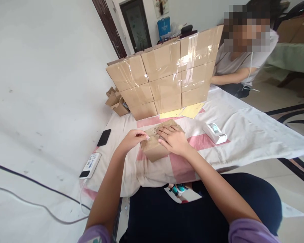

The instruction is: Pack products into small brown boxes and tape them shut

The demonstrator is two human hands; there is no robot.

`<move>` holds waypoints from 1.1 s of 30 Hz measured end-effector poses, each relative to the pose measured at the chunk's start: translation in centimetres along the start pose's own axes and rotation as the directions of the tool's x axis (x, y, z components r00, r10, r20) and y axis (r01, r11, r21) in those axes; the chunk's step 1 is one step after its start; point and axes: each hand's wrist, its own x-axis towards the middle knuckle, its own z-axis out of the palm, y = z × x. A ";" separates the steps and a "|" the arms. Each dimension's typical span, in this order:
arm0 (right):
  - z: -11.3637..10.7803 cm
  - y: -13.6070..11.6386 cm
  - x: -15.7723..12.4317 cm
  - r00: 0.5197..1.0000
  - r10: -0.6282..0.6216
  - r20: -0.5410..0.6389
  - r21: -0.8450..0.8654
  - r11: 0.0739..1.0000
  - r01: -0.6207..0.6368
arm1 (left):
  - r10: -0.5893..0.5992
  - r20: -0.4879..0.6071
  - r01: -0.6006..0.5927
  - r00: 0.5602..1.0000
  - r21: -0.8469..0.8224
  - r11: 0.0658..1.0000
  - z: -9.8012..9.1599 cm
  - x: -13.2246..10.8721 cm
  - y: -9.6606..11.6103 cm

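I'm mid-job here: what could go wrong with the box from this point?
The cardboard box could slide or twist: the right hand lies flat on its top, while the left hand only pinches at the near-left edge.

The rumpled tablecloth might shift under a hard push, perhaps disturbing the upright taped cardboard wall behind.

Pressing harder might dent the box's top beneath the right palm.
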 end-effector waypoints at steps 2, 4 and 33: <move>0.1 0.1 0.1 1.000 -0.002 -0.003 0.001 1.000 0.002 | 0.000 0.044 -0.003 0.999 0.059 0.998 0.0 0.5 -0.1; 0.1 0.1 0.1 1.000 0.001 -0.003 0.006 1.000 -0.001 | -0.006 0.067 -0.003 0.998 0.126 0.992 0.0 0.8 -0.2; -0.8 1.3 -1.5 0.983 0.120 -0.140 0.075 0.991 -0.111 | -0.096 -0.040 0.097 0.995 0.039 0.994 1.7 0.7 -4.5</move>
